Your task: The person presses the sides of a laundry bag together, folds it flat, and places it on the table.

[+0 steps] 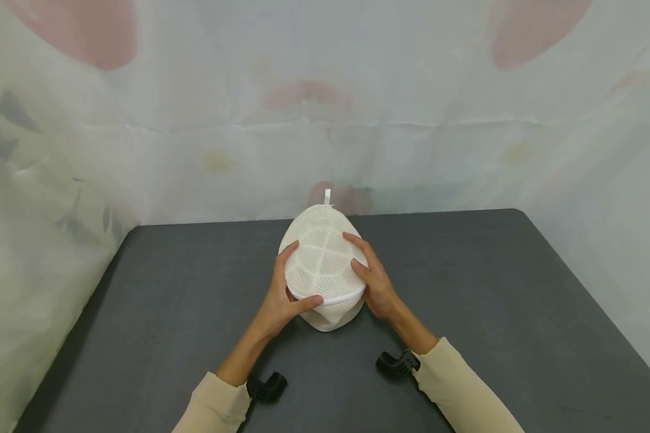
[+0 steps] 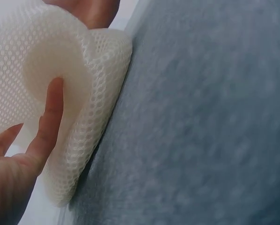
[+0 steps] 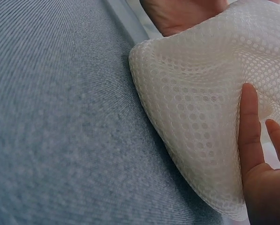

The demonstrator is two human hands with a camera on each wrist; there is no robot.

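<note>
A white, rounded mesh laundry bag (image 1: pixel 323 264) stands on the dark grey fabric-covered table (image 1: pixel 493 300), near the middle, close to the back edge. The left hand (image 1: pixel 280 299) grips its left side, with the thumb curled over the white seam and the fingers on the top. The right hand (image 1: pixel 372 278) holds the right side, its fingers bent around the mesh. A small white loop (image 1: pixel 327 196) stands up at the far end, probably a hanging strap.

White honeycomb-mesh pouch (image 1: pixel 323 264), dark grey table (image 1: pixel 493 288), pale pink-blotched curtain (image 1: pixel 411 102)
</note>
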